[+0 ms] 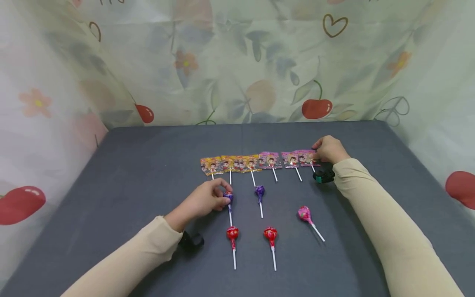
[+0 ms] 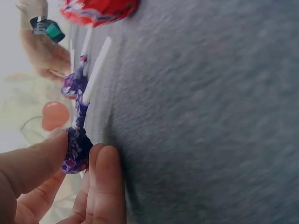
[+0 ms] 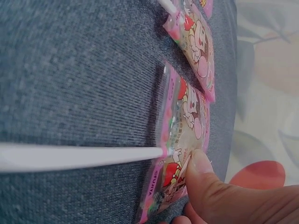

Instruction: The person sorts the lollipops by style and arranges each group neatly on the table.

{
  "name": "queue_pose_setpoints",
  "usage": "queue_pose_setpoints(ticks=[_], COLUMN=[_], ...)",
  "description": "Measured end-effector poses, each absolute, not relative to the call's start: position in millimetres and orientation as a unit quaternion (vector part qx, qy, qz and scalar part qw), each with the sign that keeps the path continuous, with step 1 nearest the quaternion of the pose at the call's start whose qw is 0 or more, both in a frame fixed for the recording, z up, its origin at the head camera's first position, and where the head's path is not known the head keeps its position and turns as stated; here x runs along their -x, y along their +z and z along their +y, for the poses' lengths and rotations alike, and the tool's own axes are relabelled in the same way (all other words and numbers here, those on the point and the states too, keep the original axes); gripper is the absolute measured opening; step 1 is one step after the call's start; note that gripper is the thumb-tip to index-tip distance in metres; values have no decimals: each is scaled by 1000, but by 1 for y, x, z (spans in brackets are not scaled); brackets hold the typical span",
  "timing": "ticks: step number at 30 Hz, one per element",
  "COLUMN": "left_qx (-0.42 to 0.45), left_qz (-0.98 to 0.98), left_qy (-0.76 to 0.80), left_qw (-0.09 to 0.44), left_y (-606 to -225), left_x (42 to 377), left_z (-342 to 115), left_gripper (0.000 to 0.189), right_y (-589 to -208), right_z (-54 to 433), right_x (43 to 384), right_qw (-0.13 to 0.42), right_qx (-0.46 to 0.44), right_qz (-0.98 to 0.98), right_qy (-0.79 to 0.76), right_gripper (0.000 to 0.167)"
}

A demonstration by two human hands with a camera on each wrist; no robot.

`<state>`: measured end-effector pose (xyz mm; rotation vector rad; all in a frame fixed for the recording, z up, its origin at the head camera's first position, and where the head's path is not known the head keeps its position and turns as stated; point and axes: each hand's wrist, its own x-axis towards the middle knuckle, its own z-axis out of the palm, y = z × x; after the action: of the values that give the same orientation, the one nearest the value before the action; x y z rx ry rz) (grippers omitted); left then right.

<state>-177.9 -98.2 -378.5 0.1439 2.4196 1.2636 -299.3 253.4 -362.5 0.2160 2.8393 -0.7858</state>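
Observation:
My left hand pinches the head of a purple-wrapped lollipop between thumb and fingers, its white stick pointing toward me in the head view. At the right end of a row, my right hand grips the edge of a flat pink-packet lollipop, thumb on the wrapper. Two more pink-packet lollipops, one of them here, and three yellow-packet lollipops continue that row leftward. A second purple lollipop lies right of my left hand.
Nearer me lie two red lollipops, a left one and a right one. A pink round lollipop lies slanted at the right. Patterned cloth hangs behind and beside the dark grey table.

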Motion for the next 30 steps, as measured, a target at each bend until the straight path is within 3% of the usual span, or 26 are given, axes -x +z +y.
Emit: queue_pose_setpoints(ticks=[26,30], left_qx=[-51,-55], left_qz=[905,905], left_qy=[368,368], left_qw=[208,207], left_y=[-382,-381], left_x=[178,178], left_z=[-92,-92], left_gripper=[16,16], right_y=[-368,-364], right_z=[261,255], right_x=[295,291], right_qw=[70,37], right_qx=[-76,-54], right_qz=[953,954], right_qy=[-285,-292], right_gripper=[39,37])
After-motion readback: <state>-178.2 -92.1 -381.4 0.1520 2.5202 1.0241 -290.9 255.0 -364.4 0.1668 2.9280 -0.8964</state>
